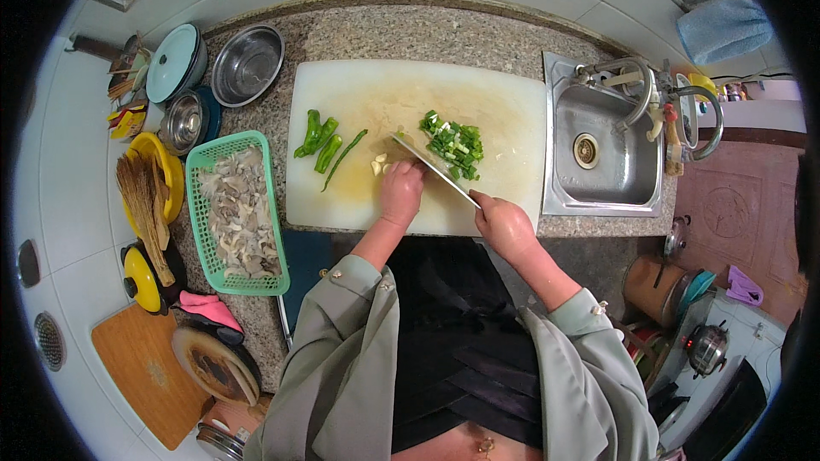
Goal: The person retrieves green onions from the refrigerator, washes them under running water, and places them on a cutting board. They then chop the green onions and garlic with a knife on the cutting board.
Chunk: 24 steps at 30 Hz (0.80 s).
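Observation:
My right hand (506,224) grips the handle end of a kitchen knife (439,172), whose blade lies slantwise over the white cutting board (359,80). Against the blade's left side rests my left hand (402,191), its fingers curled down on the board; what is under them is hidden. Several garlic cloves (377,167) lie just left of those fingertips. Chopped green onion (456,144) is heaped right of the blade. Farther left on the board are several green peppers (312,133) and a thin, long green pepper (346,157).
Left of the board stand a green plastic basket (277,250) of torn mushrooms (240,211) and a steel bowl (248,65). A steel sink (602,195) with a faucet (640,93) adjoins the board's right edge. A yellow basin (173,179) holds a straw brush (144,205).

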{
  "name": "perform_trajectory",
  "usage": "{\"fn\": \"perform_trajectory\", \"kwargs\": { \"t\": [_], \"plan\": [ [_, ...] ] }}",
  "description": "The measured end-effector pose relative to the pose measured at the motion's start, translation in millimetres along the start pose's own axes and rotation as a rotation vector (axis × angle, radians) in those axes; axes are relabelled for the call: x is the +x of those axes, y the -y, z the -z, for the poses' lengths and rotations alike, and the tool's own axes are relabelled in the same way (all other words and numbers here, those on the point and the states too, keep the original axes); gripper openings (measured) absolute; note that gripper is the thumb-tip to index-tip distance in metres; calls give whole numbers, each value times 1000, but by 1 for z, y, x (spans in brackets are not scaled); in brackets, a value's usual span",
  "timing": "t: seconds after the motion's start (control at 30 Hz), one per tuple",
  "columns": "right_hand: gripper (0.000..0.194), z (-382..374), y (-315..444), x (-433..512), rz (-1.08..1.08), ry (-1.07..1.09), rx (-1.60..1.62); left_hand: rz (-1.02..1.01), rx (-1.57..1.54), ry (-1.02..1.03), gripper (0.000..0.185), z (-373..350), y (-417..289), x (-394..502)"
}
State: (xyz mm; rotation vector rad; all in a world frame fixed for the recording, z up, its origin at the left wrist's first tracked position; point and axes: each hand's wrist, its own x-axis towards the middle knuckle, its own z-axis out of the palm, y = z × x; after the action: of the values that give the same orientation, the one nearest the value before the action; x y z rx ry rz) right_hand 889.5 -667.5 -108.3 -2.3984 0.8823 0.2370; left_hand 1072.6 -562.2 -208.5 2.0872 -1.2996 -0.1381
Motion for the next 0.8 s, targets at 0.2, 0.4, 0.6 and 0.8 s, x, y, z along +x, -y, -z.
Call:
{"fn": "perform_trajectory", "kwargs": {
  "t": [0.2,0.4,0.6,0.8],
  "plan": [
    [34,-1,4,4,-4,52,-50,-41,-33,-37,18,2,0,-1],
    [35,-2,7,4,61,48,-116,-85,-20,-69,16,-1,3,-1],
    [37,-5,9,7,75,33,-140,51,21,125,30,-4,7,-8],
    [35,-5,10,5,63,65,-108,-39,14,-26,24,-4,7,-8]
  ]
}}
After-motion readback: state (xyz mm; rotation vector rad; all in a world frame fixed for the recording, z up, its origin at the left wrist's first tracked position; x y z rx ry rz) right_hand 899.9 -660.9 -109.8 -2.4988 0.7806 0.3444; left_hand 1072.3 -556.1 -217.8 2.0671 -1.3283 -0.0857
